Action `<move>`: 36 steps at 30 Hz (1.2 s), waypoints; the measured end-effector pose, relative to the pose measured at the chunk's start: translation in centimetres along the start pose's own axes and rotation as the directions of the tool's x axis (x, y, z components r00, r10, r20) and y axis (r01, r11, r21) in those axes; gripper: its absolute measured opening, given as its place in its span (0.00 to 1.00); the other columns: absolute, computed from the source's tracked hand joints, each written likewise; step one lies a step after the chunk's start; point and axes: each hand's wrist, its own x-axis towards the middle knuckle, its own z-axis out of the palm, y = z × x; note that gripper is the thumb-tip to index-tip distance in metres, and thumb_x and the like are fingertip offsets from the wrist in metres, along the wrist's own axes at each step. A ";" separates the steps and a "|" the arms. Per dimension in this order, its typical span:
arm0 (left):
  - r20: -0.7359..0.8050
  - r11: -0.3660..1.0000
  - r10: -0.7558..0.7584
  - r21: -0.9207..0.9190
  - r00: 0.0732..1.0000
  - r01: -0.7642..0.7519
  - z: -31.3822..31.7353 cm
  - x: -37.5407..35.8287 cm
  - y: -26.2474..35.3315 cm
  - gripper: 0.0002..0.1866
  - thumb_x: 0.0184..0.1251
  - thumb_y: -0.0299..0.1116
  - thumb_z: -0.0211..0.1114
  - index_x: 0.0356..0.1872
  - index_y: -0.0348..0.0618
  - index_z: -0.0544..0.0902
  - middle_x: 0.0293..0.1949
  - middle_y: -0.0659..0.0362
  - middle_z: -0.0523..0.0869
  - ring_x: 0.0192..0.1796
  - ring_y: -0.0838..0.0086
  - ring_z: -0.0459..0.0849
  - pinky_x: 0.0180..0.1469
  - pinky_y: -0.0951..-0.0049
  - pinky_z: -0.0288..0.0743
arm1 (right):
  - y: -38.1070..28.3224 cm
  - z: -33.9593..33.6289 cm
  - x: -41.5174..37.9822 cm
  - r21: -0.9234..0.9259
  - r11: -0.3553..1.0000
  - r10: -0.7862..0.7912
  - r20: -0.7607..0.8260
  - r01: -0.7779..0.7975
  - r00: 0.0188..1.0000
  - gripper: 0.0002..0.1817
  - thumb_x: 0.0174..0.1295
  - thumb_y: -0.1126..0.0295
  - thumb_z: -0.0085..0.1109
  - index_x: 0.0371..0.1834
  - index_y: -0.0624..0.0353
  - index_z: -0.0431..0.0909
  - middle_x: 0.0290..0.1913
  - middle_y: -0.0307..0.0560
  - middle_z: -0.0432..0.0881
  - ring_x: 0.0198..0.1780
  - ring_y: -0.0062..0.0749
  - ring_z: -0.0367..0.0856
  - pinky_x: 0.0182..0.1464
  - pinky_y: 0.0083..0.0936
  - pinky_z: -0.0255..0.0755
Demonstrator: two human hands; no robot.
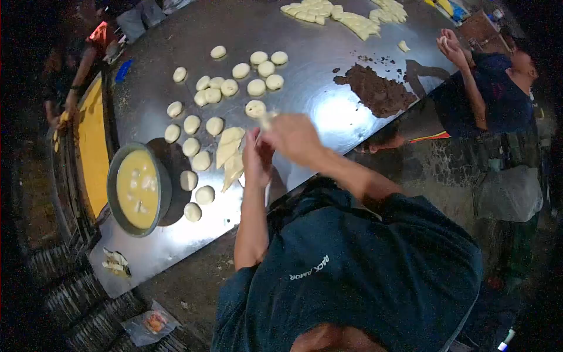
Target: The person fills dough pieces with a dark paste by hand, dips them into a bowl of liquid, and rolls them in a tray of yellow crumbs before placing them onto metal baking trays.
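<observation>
My left hand (pixel 256 159) and right hand (pixel 291 136) are raised together before me, fingers pinched, forearms bent inward.

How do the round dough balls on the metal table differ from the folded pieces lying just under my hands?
The dough balls are round, plump and set apart in loose rows; the folded pieces are flat, pointed wedges. The balls each lie alone, while the folded pieces touch and overlap in one small heap. The balls spread across much of the metal table; the folded pieces sit only beside the left hand. Both are the same pale cream dough.
</observation>
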 end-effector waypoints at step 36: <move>-0.206 0.976 0.217 0.046 0.954 -0.212 1.7 0.1 0.7 0.09 0.68 0.35 0.59 0.39 0.39 0.79 0.30 0.64 0.79 0.31 0.81 0.76 0.33 0.79 0.70 | 4.0 1.8 4.6 0.546 0.829 0.013 0.195 -0.119 0.981 0.13 0.58 0.74 0.54 0.46 0.62 0.77 0.40 0.55 0.80 0.42 0.47 0.80 0.47 0.35 0.73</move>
